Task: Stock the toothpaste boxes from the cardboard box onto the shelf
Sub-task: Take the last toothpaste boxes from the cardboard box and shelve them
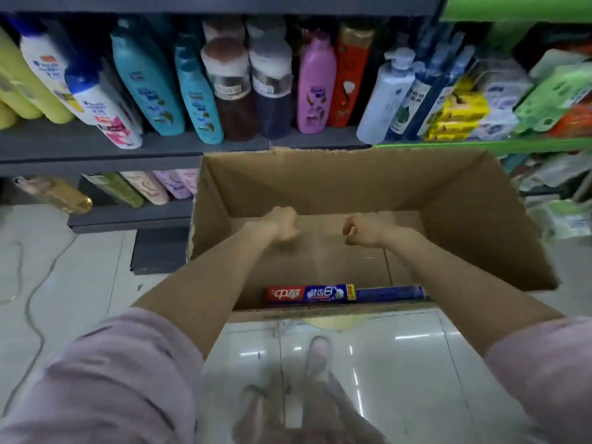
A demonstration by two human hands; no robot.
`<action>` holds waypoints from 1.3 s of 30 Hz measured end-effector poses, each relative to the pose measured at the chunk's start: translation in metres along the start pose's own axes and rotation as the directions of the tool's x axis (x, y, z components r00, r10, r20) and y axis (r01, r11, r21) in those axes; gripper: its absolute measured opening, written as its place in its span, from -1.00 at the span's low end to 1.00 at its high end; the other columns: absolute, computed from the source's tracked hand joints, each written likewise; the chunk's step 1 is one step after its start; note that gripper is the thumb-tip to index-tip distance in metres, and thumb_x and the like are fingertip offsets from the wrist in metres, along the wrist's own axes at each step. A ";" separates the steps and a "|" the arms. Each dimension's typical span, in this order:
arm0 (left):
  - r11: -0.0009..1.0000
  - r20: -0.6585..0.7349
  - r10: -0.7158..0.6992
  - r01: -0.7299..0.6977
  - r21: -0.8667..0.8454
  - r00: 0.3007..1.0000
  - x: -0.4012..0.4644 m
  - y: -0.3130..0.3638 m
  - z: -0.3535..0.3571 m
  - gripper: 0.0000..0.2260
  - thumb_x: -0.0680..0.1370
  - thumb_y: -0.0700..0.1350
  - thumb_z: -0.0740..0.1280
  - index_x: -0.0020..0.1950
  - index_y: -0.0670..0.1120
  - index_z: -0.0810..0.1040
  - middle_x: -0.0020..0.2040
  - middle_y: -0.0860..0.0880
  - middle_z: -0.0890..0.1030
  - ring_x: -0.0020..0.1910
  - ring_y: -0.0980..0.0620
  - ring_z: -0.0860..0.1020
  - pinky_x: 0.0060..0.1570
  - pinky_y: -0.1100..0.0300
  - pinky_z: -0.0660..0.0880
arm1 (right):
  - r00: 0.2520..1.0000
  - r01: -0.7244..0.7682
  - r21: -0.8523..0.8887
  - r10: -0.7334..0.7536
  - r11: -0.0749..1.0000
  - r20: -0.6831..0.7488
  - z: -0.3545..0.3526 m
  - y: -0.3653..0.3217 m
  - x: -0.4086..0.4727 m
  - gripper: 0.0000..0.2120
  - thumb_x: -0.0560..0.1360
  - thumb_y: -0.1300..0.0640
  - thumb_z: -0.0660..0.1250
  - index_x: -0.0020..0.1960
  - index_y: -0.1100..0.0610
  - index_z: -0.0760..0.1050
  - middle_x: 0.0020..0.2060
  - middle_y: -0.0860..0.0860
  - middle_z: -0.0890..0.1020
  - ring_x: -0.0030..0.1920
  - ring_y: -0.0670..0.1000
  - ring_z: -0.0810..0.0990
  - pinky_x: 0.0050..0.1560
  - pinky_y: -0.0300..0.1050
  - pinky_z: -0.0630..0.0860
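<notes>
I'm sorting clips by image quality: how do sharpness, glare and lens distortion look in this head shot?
Head view: toothpaste boxes inside the cardboard box read sharp; shelf bottles are soft and lean outward from wide-angle distortion; the glossy floor shows streaks of glare; the legs and sleeves at the bottom are blurred.

**Dim aisle, glare on the floor, soft focus throughout**

The light is low and cool, with the upper shelving in deep shade. It seems to come from overhead: the glossy floor tiles (384, 363) near the viewer carry bright white streaks of reflected light. The far inner wall of the cardboard box (336, 184) lies in shadow. The whole view is slightly soft; the bottles (198, 91) on the far shelf are smeared and their labels unreadable, while the print on one toothpaste box (310, 293) stays legible. Wide-angle distortion bends the shelf edges and stretches the blurred sleeves (105, 379) at the near corners.
</notes>
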State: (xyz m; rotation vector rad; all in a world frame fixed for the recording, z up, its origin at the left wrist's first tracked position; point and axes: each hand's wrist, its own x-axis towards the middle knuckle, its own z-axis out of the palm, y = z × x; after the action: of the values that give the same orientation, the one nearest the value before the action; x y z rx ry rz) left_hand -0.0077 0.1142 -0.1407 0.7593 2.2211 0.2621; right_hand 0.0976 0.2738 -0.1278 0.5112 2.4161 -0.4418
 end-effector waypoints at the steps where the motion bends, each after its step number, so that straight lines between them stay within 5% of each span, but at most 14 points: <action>1: 1.000 0.066 -0.011 0.010 0.019 0.998 0.007 -0.001 0.011 -0.76 0.58 -0.07 0.27 0.12 -0.19 0.56 0.14 -0.13 0.58 0.10 -0.13 0.55 0.15 0.04 0.45 | 0.998 0.007 -0.013 -0.006 1.000 0.068 0.009 0.009 0.008 -0.69 0.54 0.14 0.30 0.26 0.18 0.49 0.22 0.12 0.55 0.21 0.12 0.51 0.11 -0.09 0.43; 4: 1.000 0.226 -0.012 0.007 0.023 0.974 0.024 -0.002 0.039 -0.84 0.56 -0.08 0.30 0.03 -0.13 0.58 0.02 -0.14 0.60 -0.03 -0.05 0.53 0.13 0.04 0.46 | 0.965 0.046 -0.106 -0.017 0.993 0.260 0.033 0.028 0.030 -0.60 0.50 0.14 0.35 0.32 0.18 0.43 0.26 0.12 0.51 0.24 0.11 0.48 0.17 -0.08 0.42; 7: 1.000 0.299 -0.004 0.003 0.004 0.954 0.037 -0.005 0.061 -0.81 0.51 -0.10 0.36 0.11 -0.07 0.58 0.15 -0.09 0.60 0.11 -0.04 0.54 0.23 0.02 0.46 | 0.928 0.097 -0.114 -0.048 0.989 0.370 0.050 0.042 0.047 -0.51 0.47 0.14 0.39 0.37 0.14 0.37 0.32 0.10 0.46 0.30 0.11 0.44 0.26 -0.04 0.38; 13: 0.995 0.460 -0.069 0.024 0.101 0.885 0.036 -0.004 0.096 -0.30 0.27 0.14 0.54 0.34 -0.02 0.40 0.30 0.00 0.47 0.23 -0.07 0.47 0.26 -0.03 0.43 | 0.885 0.126 -0.112 -0.061 0.986 0.463 0.080 0.065 0.056 -0.11 0.33 0.09 0.53 0.50 0.10 0.10 0.48 0.09 0.18 0.45 0.16 0.22 0.40 0.09 0.28; 16: 0.977 0.434 -0.041 -0.056 0.207 0.900 0.035 0.002 0.111 -0.35 0.27 0.03 0.57 0.26 -0.09 0.41 0.24 -0.06 0.49 0.16 -0.08 0.49 0.11 0.10 0.46 | 0.898 0.118 -0.189 -0.024 0.975 0.440 0.092 0.068 0.054 0.04 0.25 0.10 0.58 0.51 0.04 -0.02 0.50 0.11 -0.01 0.46 0.24 0.13 0.38 0.22 0.28; 20: 0.978 0.354 0.004 -0.078 0.194 0.935 0.034 0.003 0.115 -0.51 0.41 -0.14 0.47 0.29 -0.08 0.40 0.25 -0.11 0.49 0.20 -0.09 0.47 0.10 0.09 0.41 | 0.930 0.168 -0.260 -0.066 0.951 0.362 0.098 0.069 0.051 0.06 0.26 0.20 0.56 0.53 0.10 -0.06 0.50 0.16 0.02 0.47 0.22 0.13 0.36 0.14 0.30; 26: 0.997 0.158 -0.047 0.037 0.068 0.986 0.033 -0.005 0.093 -0.44 0.46 -0.12 0.43 0.41 -0.13 0.32 0.33 -0.17 0.46 0.27 -0.13 0.46 0.22 0.06 0.40 | 0.958 0.132 -0.155 -0.086 0.979 0.273 0.093 0.079 0.061 -0.53 0.54 0.10 0.26 0.42 0.11 0.29 0.35 0.13 0.42 0.33 0.17 0.41 0.28 0.03 0.35; 30: 0.996 0.054 -0.087 0.088 -0.027 0.995 0.030 -0.004 0.078 -0.45 0.49 -0.11 0.40 0.43 -0.14 0.29 0.35 -0.16 0.44 0.29 -0.12 0.46 0.19 0.07 0.42 | 0.991 0.089 -0.122 -0.076 0.988 0.106 0.079 0.079 0.065 -0.51 0.52 0.08 0.32 0.39 0.16 0.28 0.28 0.20 0.43 0.23 0.20 0.47 0.14 0.00 0.43; 34: 0.988 0.004 -0.127 0.127 -0.082 0.992 0.029 -0.006 0.071 -0.45 0.49 -0.10 0.40 0.42 -0.14 0.28 0.36 -0.16 0.45 0.28 -0.12 0.47 0.18 0.06 0.44 | 0.992 0.078 -0.163 -0.062 0.984 0.106 0.083 0.070 0.061 -0.16 0.43 0.01 0.44 0.50 0.19 0.02 0.35 0.22 0.34 0.32 0.22 0.40 0.20 0.04 0.40; 36: 0.983 0.015 -0.150 0.151 -0.109 0.989 0.029 -0.008 0.069 -0.45 0.48 -0.09 0.41 0.41 -0.15 0.29 0.34 -0.17 0.46 0.26 -0.12 0.48 0.16 0.06 0.45 | 0.992 0.081 -0.216 -0.058 0.973 0.112 0.087 0.066 0.060 -0.18 0.42 0.11 0.45 0.48 0.24 0.03 0.34 0.23 0.34 0.31 0.23 0.41 0.17 0.03 0.42; 39: 0.956 0.014 -0.197 0.195 -0.221 0.980 0.026 -0.011 0.065 -0.47 0.46 -0.12 0.43 0.36 -0.16 0.32 0.29 -0.16 0.49 0.22 -0.12 0.51 0.06 0.09 0.46 | 0.993 0.072 -0.075 -0.065 0.995 0.101 0.078 0.063 0.064 -0.25 0.45 0.14 0.41 0.48 0.23 0.06 0.29 0.24 0.41 0.26 0.22 0.45 0.13 -0.02 0.43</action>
State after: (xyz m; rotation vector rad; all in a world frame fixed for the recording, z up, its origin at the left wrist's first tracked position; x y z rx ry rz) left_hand 0.0203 0.1174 -0.2056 0.4151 2.2093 0.4061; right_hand 0.1186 0.3111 -0.2387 0.3646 2.3507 -0.3910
